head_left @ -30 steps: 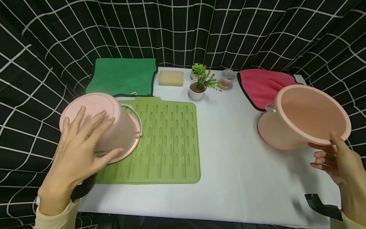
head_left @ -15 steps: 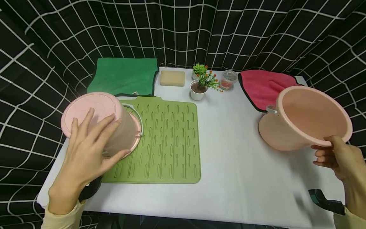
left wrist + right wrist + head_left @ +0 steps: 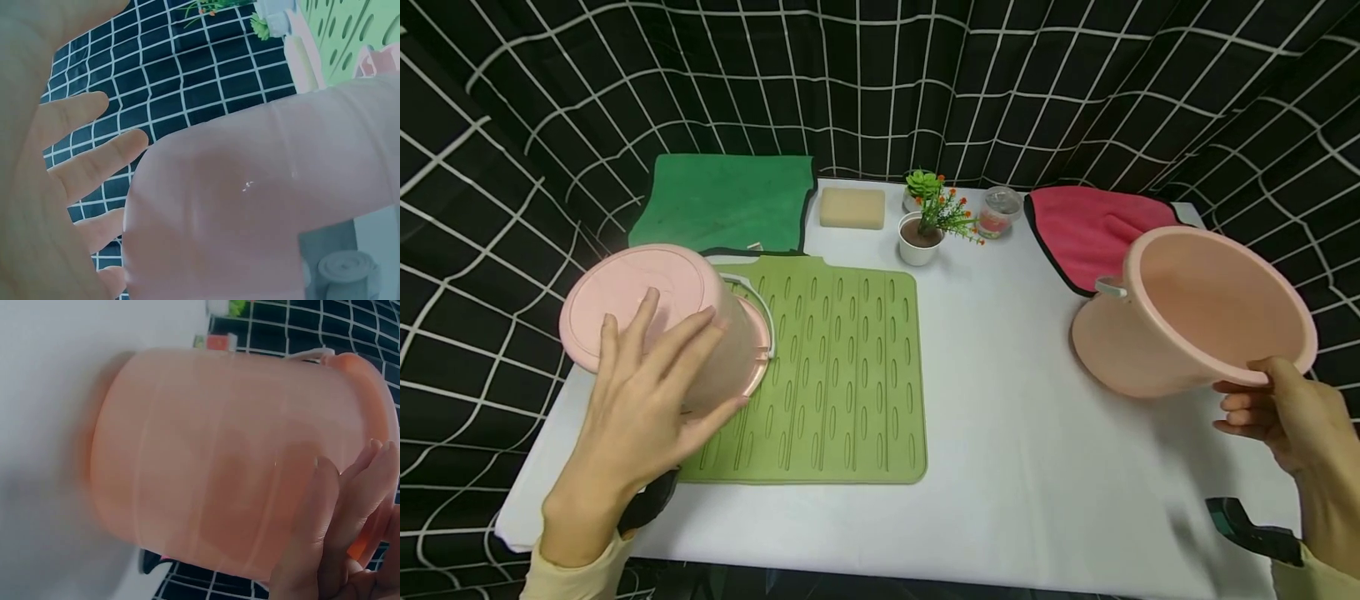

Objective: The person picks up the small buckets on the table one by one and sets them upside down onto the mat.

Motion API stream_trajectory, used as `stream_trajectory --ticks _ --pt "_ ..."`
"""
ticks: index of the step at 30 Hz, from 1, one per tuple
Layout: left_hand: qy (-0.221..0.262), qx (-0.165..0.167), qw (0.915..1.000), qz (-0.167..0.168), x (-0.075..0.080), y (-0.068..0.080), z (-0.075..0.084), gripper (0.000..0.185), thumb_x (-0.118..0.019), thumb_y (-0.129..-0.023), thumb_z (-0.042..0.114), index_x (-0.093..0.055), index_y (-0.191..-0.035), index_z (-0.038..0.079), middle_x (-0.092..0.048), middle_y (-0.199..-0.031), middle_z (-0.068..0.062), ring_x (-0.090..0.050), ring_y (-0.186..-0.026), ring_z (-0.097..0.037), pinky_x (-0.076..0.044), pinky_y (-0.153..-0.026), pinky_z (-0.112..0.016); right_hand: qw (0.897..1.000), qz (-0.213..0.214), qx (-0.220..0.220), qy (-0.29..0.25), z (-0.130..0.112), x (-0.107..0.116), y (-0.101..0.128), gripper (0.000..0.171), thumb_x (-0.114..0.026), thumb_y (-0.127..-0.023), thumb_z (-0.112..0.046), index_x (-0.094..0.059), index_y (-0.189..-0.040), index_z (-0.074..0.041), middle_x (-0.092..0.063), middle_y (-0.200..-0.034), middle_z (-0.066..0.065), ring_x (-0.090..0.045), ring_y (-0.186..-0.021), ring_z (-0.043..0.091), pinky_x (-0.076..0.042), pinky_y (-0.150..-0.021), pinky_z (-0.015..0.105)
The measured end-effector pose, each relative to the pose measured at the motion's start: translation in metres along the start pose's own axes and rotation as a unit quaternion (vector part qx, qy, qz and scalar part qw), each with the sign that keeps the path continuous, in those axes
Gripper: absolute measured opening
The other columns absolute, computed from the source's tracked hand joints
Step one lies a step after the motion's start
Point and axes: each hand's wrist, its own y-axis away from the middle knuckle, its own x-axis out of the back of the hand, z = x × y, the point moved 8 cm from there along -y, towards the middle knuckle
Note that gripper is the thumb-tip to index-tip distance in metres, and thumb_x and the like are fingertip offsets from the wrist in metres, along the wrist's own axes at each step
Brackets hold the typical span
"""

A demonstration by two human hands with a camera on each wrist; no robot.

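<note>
A pale pink bucket (image 3: 625,287) lies tipped bottom-up on the left edge of the green ridged mat (image 3: 842,367), its white handle toward the mat. My left hand (image 3: 640,400) lies against its side and bottom with spread, straight fingers; the left wrist view shows those fingers (image 3: 81,169) beside the bucket wall (image 3: 262,206). At the right, a peach bucket (image 3: 1210,300) is tilted with its mouth toward me and its base near the table. My right hand (image 3: 1277,408) grips its near rim, thumb on top and fingers curled underneath. The right wrist view shows the fingers (image 3: 331,519) against the bucket's side (image 3: 212,462).
At the back of the white table (image 3: 1022,442) lie a green cloth (image 3: 722,200), a tan sponge (image 3: 852,207), a small potted plant (image 3: 921,229), a clear jar (image 3: 998,208) and a red cloth (image 3: 1090,221). Black gridded curtains surround the table.
My left hand has slid a little to the right and further onto the pink bucket. The peach bucket and right hand have barely shifted.
</note>
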Motion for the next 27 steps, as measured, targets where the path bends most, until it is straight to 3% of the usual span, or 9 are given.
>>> stream_trajectory --ticks 10,18,22,25,27 --pt "0.017 -0.012 0.9993 0.032 -0.006 0.002 0.007 0.072 -0.043 -0.099 0.072 -0.067 -0.132 0.012 -0.069 -0.131 -0.019 -0.045 -0.140 -0.058 -0.024 -0.109 -0.088 0.999 -0.036 0.011 0.007 -0.001 -0.015 -0.003 0.054 -0.037 -0.110 -0.023 -0.078 -0.074 -0.019 -0.071 -0.056 -0.002 -0.067 -0.045 0.013 -0.061 -0.051 0.030" --pt "0.033 -0.030 0.9986 0.029 -0.012 -0.004 0.016 0.071 -0.044 -0.100 0.069 -0.066 -0.134 0.011 -0.068 -0.133 -0.019 -0.046 -0.141 -0.055 -0.032 -0.109 -0.083 0.995 -0.097 0.010 -0.016 0.000 -0.034 -0.006 0.059 -0.032 -0.111 -0.019 -0.079 -0.074 -0.012 -0.070 -0.057 -0.002 -0.065 -0.046 0.011 -0.062 -0.055 0.030" --pt "0.062 -0.061 0.9958 0.028 -0.014 -0.011 0.024 0.069 -0.047 -0.103 0.062 -0.063 -0.137 0.004 -0.066 -0.134 -0.021 -0.049 -0.139 -0.053 -0.036 -0.119 -0.067 0.985 -0.161 0.023 -0.062 0.001 -0.047 -0.007 0.064 -0.024 -0.111 -0.014 -0.079 -0.078 -0.006 -0.071 -0.058 0.001 -0.065 -0.046 0.012 -0.063 -0.056 0.032" --pt "0.082 -0.072 0.9938 0.021 -0.019 -0.015 0.028 0.069 -0.048 -0.104 0.058 -0.061 -0.138 0.000 -0.065 -0.136 -0.023 -0.048 -0.140 -0.052 -0.031 -0.128 -0.055 0.969 -0.221 0.028 -0.107 0.002 -0.057 -0.009 0.070 -0.016 -0.111 -0.012 -0.079 -0.083 -0.002 -0.073 -0.060 0.003 -0.066 -0.046 0.013 -0.064 -0.059 0.034" --pt "0.084 -0.072 0.9939 0.012 -0.025 -0.017 0.029 0.070 -0.047 -0.104 0.059 -0.059 -0.140 0.000 -0.064 -0.138 -0.023 -0.046 -0.142 -0.052 -0.030 -0.128 -0.054 0.957 -0.257 0.025 -0.134 0.003 -0.064 -0.010 0.073 -0.012 -0.111 -0.012 -0.079 -0.086 -0.001 -0.074 -0.063 0.004 -0.067 -0.048 0.013 -0.064 -0.061 0.035"
